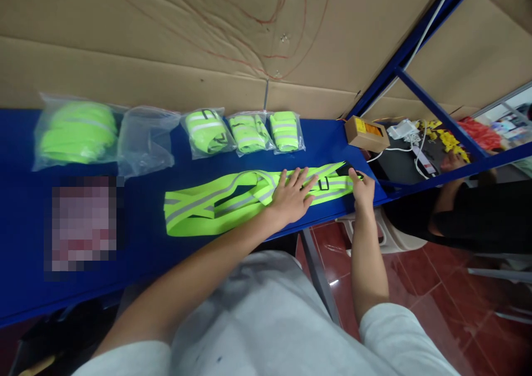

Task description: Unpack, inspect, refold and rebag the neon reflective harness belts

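Observation:
A neon yellow reflective strap vest (pixel 216 204) with grey stripes lies stretched flat on the blue table (pixel 137 254). My left hand (pixel 291 196) rests open on it, fingers spread, pressing its middle part down. At the strap's right end, near the table's edge, my right hand (pixel 362 190) is closed, pinching the black buckle end (pixel 344 169).
Along the back of the table lie several clear bags: a large one with neon straps (pixel 75 132), an empty-looking one (pixel 145 137), and three small packed ones (pixel 245 132). A small cardboard box (pixel 366 133) sits at the right. Another person (pixel 457 209) sits beyond the blue frame.

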Demonstrator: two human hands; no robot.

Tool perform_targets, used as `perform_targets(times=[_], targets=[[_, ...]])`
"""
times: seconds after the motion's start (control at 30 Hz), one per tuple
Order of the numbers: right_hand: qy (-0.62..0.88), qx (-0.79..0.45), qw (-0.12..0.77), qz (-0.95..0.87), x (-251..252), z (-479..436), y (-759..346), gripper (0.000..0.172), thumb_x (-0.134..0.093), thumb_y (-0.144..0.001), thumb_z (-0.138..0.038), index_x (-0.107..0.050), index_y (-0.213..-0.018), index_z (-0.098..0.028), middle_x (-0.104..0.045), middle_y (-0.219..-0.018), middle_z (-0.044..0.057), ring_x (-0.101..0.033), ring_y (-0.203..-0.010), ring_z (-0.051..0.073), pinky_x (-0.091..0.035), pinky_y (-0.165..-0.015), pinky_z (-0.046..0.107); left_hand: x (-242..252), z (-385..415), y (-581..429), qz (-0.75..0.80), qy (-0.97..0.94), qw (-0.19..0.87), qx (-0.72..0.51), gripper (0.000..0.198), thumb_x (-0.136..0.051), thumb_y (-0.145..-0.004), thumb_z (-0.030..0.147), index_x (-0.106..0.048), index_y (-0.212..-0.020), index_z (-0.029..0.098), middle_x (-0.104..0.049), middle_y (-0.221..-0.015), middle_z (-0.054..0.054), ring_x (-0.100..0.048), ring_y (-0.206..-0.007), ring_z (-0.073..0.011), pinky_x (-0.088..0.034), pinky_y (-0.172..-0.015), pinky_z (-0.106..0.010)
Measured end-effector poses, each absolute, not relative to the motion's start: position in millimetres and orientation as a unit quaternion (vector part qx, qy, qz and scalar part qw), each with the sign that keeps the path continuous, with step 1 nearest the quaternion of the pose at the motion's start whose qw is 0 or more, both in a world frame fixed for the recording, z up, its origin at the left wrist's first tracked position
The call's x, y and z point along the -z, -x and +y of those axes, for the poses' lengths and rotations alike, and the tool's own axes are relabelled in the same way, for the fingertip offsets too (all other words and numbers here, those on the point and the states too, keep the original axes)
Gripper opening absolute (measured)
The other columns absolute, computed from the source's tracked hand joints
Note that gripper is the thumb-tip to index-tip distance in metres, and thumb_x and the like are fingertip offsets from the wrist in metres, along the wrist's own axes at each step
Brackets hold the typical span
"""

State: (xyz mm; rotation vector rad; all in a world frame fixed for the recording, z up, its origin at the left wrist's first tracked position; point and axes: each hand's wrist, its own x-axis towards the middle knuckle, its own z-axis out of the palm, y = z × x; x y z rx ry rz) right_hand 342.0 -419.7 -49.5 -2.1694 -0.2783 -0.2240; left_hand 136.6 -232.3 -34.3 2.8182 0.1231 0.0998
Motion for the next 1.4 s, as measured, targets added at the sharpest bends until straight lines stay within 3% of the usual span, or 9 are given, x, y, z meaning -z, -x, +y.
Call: perform_targets(times=[0.27, 0.37, 0.5, 0.73, 0.93, 1.1, 1.17, 1.27, 1.4], targets=[[0.881, 0.065, 0.448, -0.138, 43, -428, -356, 0.069, -0.068, -0.074, -0.076, -0.078, -0.092, -0.011, -0.074, -0.081, 0.009, -0.067, -0.076, 0.023, -0.053, -0.069, 0.034, 34, -231, -139, -0.004, -0.986, 0.160, -0.037, 0.059, -0.025, -0.110, 0.040, -0.032, -0.165, 0.023, -0.022, -0.175, -0.003, -0.016, -0.164, -0.0298, -0.011, -0.133, -0.063], [0.891, 0.094, 0.417, -0.154, 41, -432, -358, 0.070, -0.070, -0.071, -0.077, -0.079, -0.093, -0.011, -0.076, -0.085, 0.012, -0.069, -0.081, 0.026, -0.054, -0.078, 0.038, 35, -231, -140, -0.014, -0.986, 0.160, -0.040, 0.058, -0.027, -0.109, 0.040, -0.036, -0.164, 0.020, -0.026, -0.174, -0.005, -0.020, -0.163, -0.0316, -0.013, -0.132, -0.064], [0.900, 0.143, 0.376, -0.167, 45, -429, -351, 0.072, -0.061, -0.079, -0.078, -0.079, -0.098, -0.011, -0.078, -0.094, 0.017, -0.071, -0.090, 0.031, -0.054, -0.088, 0.042, 34, -231, -138, -0.010, -0.986, 0.156, -0.052, 0.057, -0.030, -0.109, 0.040, -0.040, -0.162, 0.020, -0.028, -0.173, -0.009, -0.024, -0.162, -0.0320, -0.015, -0.131, -0.064], [0.913, 0.201, 0.293, -0.202, 42, -403, -319, 0.063, -0.044, -0.101, -0.060, -0.070, -0.136, -0.015, -0.077, -0.118, 0.021, -0.072, -0.108, 0.036, -0.052, -0.096, 0.047, 30, -230, -137, 0.007, -0.986, 0.150, -0.068, 0.055, -0.038, -0.108, 0.043, -0.047, -0.157, 0.022, -0.030, -0.172, -0.014, -0.031, -0.159, -0.0316, -0.023, -0.130, -0.057], [0.902, 0.143, 0.206, -0.352, 33, -403, -300, 0.047, -0.039, -0.107, -0.040, -0.069, -0.138, -0.022, -0.068, -0.143, 0.010, -0.061, -0.136, 0.028, -0.043, -0.116, 0.043, 31, -231, -134, 0.031, -0.985, 0.156, -0.067, 0.057, -0.034, -0.107, 0.046, -0.047, -0.157, 0.022, -0.030, -0.172, -0.012, -0.029, -0.160, -0.0310, -0.018, -0.132, -0.057], [0.895, 0.093, 0.160, -0.406, 27, -417, -293, 0.050, -0.051, -0.103, -0.047, -0.066, -0.143, -0.021, -0.062, -0.149, 0.013, -0.059, -0.137, 0.033, -0.034, -0.121, 0.050, 30, -226, -130, 0.056, -0.984, 0.162, -0.052, 0.060, -0.033, -0.106, 0.052, -0.049, -0.156, 0.022, -0.028, -0.173, -0.010, -0.026, -0.161, -0.0312, -0.014, -0.132, -0.058], [0.897, 0.081, 0.159, -0.405, 25, -420, -296, 0.050, -0.047, -0.104, -0.049, -0.066, -0.142, -0.023, -0.062, -0.150, 0.012, -0.060, -0.135, 0.033, -0.033, -0.121, 0.054, 30, -224, -128, 0.055, -0.984, 0.164, -0.047, 0.061, -0.033, -0.106, 0.053, -0.049, -0.156, 0.021, -0.028, -0.174, -0.011, -0.026, -0.161, -0.0318, -0.013, -0.132, -0.059], [0.900, 0.063, 0.176, -0.393, 25, -420, -307, 0.048, -0.041, -0.106, -0.049, -0.070, -0.135, -0.025, -0.067, -0.143, 0.011, -0.062, -0.131, 0.029, -0.044, -0.113, 0.048, 29, -222, -128, 0.048, -0.984, 0.165, -0.041, 0.061, -0.033, -0.106, 0.053, -0.048, -0.156, 0.021, -0.026, -0.174, -0.011, -0.025, -0.161, -0.0325, -0.013, -0.132, -0.059], [0.919, 0.056, 0.194, -0.338, 30, -413, -327, 0.059, -0.064, -0.090, -0.056, -0.067, -0.133, -0.015, -0.070, -0.131, 0.018, -0.067, -0.118, 0.030, -0.053, -0.099, 0.045, 29, -222, -128, 0.046, -0.985, 0.163, -0.036, 0.061, -0.034, -0.106, 0.053, -0.048, -0.157, 0.020, -0.026, -0.174, -0.012, -0.024, -0.161, -0.0336, -0.012, -0.132, -0.060]])
